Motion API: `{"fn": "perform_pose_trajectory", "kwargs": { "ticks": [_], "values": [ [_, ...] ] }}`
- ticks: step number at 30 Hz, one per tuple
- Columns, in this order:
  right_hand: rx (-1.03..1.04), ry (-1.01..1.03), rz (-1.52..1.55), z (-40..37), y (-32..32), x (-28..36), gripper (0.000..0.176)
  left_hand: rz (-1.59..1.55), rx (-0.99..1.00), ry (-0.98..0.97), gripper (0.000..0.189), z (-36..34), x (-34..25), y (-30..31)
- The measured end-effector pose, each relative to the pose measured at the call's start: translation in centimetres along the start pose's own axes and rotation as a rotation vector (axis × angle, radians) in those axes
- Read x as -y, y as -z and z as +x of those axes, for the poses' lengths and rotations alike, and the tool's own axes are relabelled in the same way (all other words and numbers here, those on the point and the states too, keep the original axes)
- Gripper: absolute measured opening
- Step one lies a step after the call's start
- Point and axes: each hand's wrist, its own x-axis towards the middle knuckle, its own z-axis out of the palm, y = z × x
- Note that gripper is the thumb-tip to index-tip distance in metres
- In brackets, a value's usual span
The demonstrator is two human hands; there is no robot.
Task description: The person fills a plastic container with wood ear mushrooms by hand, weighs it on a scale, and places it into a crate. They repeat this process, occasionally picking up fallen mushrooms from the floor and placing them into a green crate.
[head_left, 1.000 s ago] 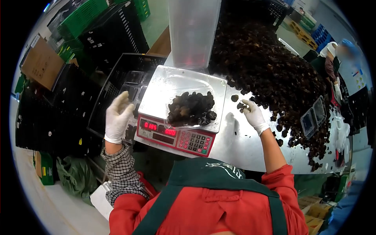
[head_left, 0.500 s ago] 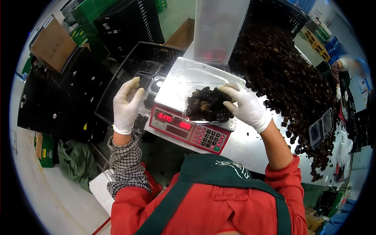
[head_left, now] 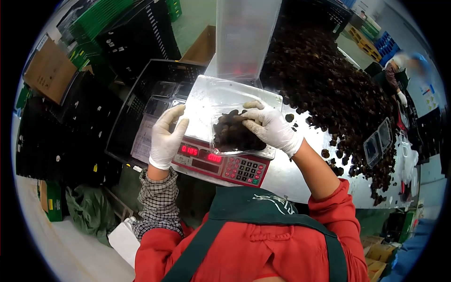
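A clear plastic clamshell box (head_left: 220,151) sits on the metal pan (head_left: 199,105) of a red digital scale (head_left: 195,163), whose lit display reads 0.185. Dark wood ear mushrooms (head_left: 235,131) fill the box. At its right side, my gloved right hand (head_left: 275,129) has bent fingers closed over the mushrooms, with the fingertips against them. My gloved left hand (head_left: 167,138) hovers by the scale's left edge, thumb and fingers apart, holding nothing.
A large heap of wood ear mushrooms (head_left: 324,80) covers the right of the metal table (head_left: 293,176). An open clear box (head_left: 378,143) lies there. Behind the scale stands a tall translucent stack (head_left: 244,42). Left is a black crate (head_left: 127,113) with clear boxes. Another person (head_left: 397,77) works far right.
The display has gone from 0.175 to 0.185. My right hand's fingers have moved further over the mushrooms and drawn together. My left hand has come nearer the scale; the view has shifted.
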Motion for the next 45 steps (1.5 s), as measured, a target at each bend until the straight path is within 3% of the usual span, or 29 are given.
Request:
{"fn": "perform_pose_trajectory", "kwargs": {
  "ticks": [2,3,4,6,12,17,19,22,24,26,27,28,30,32,34,36,38,41,44,45],
  "values": [
    [-0.048,0.003,0.132,-0.1,0.0,-0.2,0.019,0.008,0.034,-0.059,0.031,0.3,0.3,-0.8],
    [-0.12,-0.139,0.288,0.0,-0.1,0.0,0.017,0.007,0.036,-0.075,0.031,0.5,0.2,-1.1],
    [-0.026,-0.404,0.349,0.1,1.1,0.4,0.02,0.002,0.039,-0.07,0.031,0.6,0.0,-1.4],
    [0.013,-0.399,0.454,0.0,2.5,0.6,0.02,-0.007,0.044,-0.06,0.031,0.8,-0.3,-1.9],
    [0.159,-0.48,0.393,-0.5,2.4,0.4,0.023,-0.047,0.178,-0.127,0.032,0.8,-0.9,-4.2],
    [0.279,-0.44,0.492,0.2,1.3,1.3,0.023,-0.492,0.429,0.094,0.04,0.4,-2.2,-6.9],
    [0.273,-0.345,0.597,0.2,1.0,1.2,0.023,-0.366,0.415,0.041,0.032,0.8,-2.6,-7.2],
    [0.055,-0.51,0.387,0.9,4.1,-0.2,0.023,-0.331,0.304,0.154,0.023,1.3,-3.4,-6.7],
    [-0.133,-0.59,0.317,0.5,6.4,-2.2,0.023,-0.061,0.187,-0.009,0.018,1.6,-1.6,-6.0],
    [-0.064,-0.64,0.27,-0.1,6.7,-3.1,0.021,0.091,0.22,-0.052,0.015,1.3,-0.5,-6.0],
    [0.004,-0.671,0.231,-0.3,6.6,-2.5,0.021,0.213,0.251,-0.234,0.013,1.5,-0.2,-6.0],
    [0.072,-0.699,0.193,-0.5,6.3,-2.1,0.02,0.243,0.245,-0.292,0.013,1.3,0.4,-6.5],
    [0.14,-0.581,0.066,-1.5,5.0,-2.0,0.018,0.33,0.205,-0.426,0.017,1.4,1.5,-6.9],
    [0.287,-0.4,-0.027,-2.6,4.3,-1.7,0.016,0.352,0.134,-0.385,0.02,1.0,0.6,-7.1],
    [0.366,-0.368,-0.158,-3.2,3.4,-0.8,0.015,0.374,0.12,-0.369,0.023,0.9,0.5,-7.3],
    [0.31,-0.211,-0.372,-3.6,1.8,-1.5,0.014,0.394,0.159,-0.38,0.026,1.1,0.9,-7.3],
    [0.264,-0.16,-0.397,-3.5,1.3,-2.1,0.016,0.409,0.163,-0.427,0.025,1.1,1.3,-7.6],
    [0.127,-0.3,-0.198,-2.6,3.0,-0.8,0.021,0.37,0.106,-0.428,0.023,1.4,1.1,-7.5],
    [0.041,-0.229,-0.358,-1.3,1.7,-1.2,0.026,0.341,0.083,-0.423,0.02,1.5,0.5,-7.7],
    [0.114,-0.32,-0.36,-1.0,1.2,-2.0,0.025,0.338,0.093,-0.439,0.02,1.5,0.4,-7.8]
  ]
}}
